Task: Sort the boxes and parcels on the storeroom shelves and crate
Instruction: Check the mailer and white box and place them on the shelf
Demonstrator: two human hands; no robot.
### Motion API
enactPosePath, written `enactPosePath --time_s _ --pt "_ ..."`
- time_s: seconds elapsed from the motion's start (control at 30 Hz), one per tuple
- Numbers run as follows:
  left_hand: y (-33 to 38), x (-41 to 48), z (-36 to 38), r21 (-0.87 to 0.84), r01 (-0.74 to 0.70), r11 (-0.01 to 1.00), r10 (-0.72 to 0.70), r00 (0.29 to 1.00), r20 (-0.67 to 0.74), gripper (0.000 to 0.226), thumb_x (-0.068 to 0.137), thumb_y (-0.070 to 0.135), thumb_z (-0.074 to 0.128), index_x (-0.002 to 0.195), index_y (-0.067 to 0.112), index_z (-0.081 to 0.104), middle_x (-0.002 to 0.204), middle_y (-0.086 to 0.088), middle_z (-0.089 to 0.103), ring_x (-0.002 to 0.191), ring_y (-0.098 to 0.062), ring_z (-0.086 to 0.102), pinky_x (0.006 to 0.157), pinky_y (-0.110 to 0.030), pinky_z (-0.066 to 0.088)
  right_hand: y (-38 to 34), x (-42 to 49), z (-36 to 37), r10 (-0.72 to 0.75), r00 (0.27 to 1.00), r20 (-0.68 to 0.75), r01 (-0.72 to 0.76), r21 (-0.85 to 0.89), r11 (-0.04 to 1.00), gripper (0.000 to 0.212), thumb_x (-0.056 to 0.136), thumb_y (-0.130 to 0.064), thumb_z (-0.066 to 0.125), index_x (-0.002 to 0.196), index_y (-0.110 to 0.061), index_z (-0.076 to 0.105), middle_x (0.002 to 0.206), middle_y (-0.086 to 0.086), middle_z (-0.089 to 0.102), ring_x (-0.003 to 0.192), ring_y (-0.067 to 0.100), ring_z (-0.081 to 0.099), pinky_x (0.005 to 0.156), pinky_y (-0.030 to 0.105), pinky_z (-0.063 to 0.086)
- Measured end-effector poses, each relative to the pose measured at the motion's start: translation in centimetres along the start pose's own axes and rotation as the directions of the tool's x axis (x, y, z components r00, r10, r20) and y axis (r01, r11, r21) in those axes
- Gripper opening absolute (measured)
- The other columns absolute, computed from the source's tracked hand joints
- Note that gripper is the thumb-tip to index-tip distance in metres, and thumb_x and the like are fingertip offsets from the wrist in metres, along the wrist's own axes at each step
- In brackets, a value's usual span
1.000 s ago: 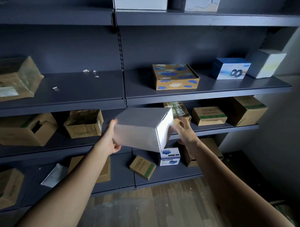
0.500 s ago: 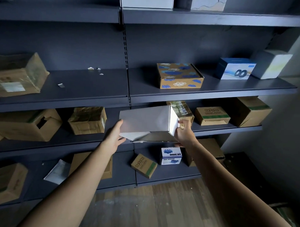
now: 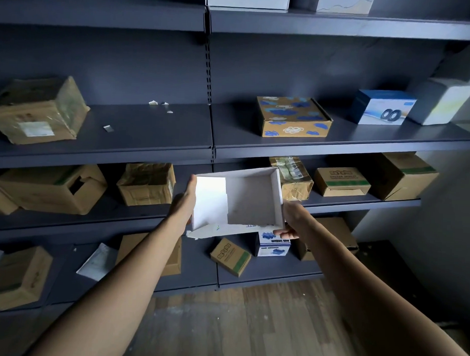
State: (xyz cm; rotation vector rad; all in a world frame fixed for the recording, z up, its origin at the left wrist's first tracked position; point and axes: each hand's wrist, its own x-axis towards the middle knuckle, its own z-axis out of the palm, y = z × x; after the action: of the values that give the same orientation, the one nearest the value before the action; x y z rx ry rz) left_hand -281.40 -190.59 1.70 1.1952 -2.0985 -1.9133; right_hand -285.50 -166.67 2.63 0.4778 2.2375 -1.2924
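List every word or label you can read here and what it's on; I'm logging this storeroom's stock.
Nothing reads for certain.
Blue-and-white box: dark capitals, blurred.
Brown box with green band: printed block, blurred.
Small brown box: print blurred.
Taped parcel: white label, too small.
Blue box with rings: brand too small.
White box: blue print on flap, mostly hidden.

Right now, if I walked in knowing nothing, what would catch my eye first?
The open white box stands out, held in mid-air between the left hand and right hand in front of the dark shelves, its bare inside facing the camera. Above it to the right, a brown box daubed with blue blotches lies flat on a shelf.
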Motion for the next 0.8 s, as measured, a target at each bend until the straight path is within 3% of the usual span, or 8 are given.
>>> enactPosePath --time_s 0.13,0.2,0.3,0.43,0.53,0.67,0.73,0.8 --pt "0.1 0.2 -1.1 -0.025 0.0 1.0 0.001 1.0 0.02 0.078 0.087 0.075 0.034 0.138 0.017 0.047 0.14 -0.006 0.05 0.124 -0.031 0.049 0.1 -0.036 0.038 -0.5 -1.2 0.9 -0.17 0.984 0.055 0.169 0.012 0.985 0.038 0.097 -0.014 0.034 0.065 0.0 0.048 0.05 0.011 0.052 0.042 0.021 0.051 0.044 0.024 0.04" --pt "-0.2 0.7 -2.0 -0.056 0.014 0.998 -0.01 0.997 0.072 0.069 0.085 0.074 0.037 0.122 0.02 0.057 0.121 -0.008 0.063 0.11 -0.03 0.058 0.099 -0.044 0.046 -0.7 -1.6 1.6 -0.321 0.945 0.061 0.315 0.086 0.945 0.029 0.092 -0.016 0.035 0.076 0.004 0.049 0.063 0.013 0.048 0.057 0.022 0.046 0.047 0.025 0.039" --pt "-0.9 1.3 -3.0 -0.079 -0.035 0.996 0.048 0.985 0.165 0.028 0.094 0.04 0.044 0.103 0.017 0.058 0.1 -0.009 0.066 0.096 -0.025 0.06 0.079 -0.034 0.051 -0.6 -0.8 1.9 -0.279 0.96 0.003 0.277 0.084 0.957 0.035 0.1 -0.013 0.032 0.1 0.016 0.051 0.09 0.03 0.056 0.073 0.026 0.048 0.064 0.043 0.045" --pt "-1.4 2.0 -4.1 -0.039 -0.125 0.991 0.131 0.961 0.245 0.009 0.088 0.009 0.043 0.091 0.015 0.049 0.101 -0.007 0.06 0.091 -0.021 0.056 0.07 -0.03 0.049 -0.3 -0.5 2.4 -0.136 0.991 0.016 0.13 0.2 0.971 0.047 0.104 -0.046 0.028 0.117 -0.007 0.051 0.116 0.01 0.056 0.086 0.021 0.057 0.065 0.029 0.042" --pt "-1.6 2.8 -4.9 -0.098 -0.117 0.988 0.14 0.951 0.275 0.002 0.086 0.017 0.05 0.084 0.017 0.048 0.089 -0.004 0.059 0.083 -0.019 0.056 0.067 -0.029 0.047 -0.7 -0.4 3.3 -0.13 0.991 0.022 0.119 0.28 0.953 0.058 0.097 -0.063 0.028 0.118 -0.014 0.051 0.11 0.007 0.057 0.092 0.024 0.058 0.07 0.031 0.046" --pt "-1.8 4.3 -5.6 -0.144 -0.062 0.988 0.105 0.942 0.318 0.045 0.081 0.053 0.062 0.109 0.018 0.059 0.1 -0.004 0.067 0.094 -0.021 0.063 0.077 -0.034 0.051 -0.8 0.1 5.2 -0.177 0.984 0.016 0.165 0.287 0.944 0.031 0.098 -0.044 0.05 0.104 -0.015 0.059 0.097 0.01 0.061 0.087 0.021 0.06 0.071 0.031 0.052" --pt "-2.0 5.0 -5.7 -0.088 -0.116 0.989 0.138 0.938 0.319 0.039 0.08 0.047 0.067 0.105 0.018 0.06 0.101 -0.006 0.068 0.097 -0.024 0.063 0.082 -0.036 0.05 -0.7 0.5 6.2 -0.224 0.974 -0.032 0.221 0.336 0.915 0.013 0.097 -0.025 0.056 0.097 -0.013 0.06 0.085 0.005 0.062 0.075 0.015 0.059 0.057 0.022 0.05" --pt "-2.2 5.4 -5.5 -0.061 -0.149 0.987 0.161 0.938 0.308 0.011 0.089 0.024 0.063 0.096 0.017 0.057 0.096 -0.007 0.064 0.091 -0.023 0.06 0.078 -0.033 0.046 -0.5 1.4 7.0 -0.263 0.96 -0.096 0.28 0.306 0.91 0.021 0.09 -0.028 0.062 0.103 -0.012 0.063 0.091 0.008 0.067 0.076 0.017 0.061 0.058 0.021 0.049"
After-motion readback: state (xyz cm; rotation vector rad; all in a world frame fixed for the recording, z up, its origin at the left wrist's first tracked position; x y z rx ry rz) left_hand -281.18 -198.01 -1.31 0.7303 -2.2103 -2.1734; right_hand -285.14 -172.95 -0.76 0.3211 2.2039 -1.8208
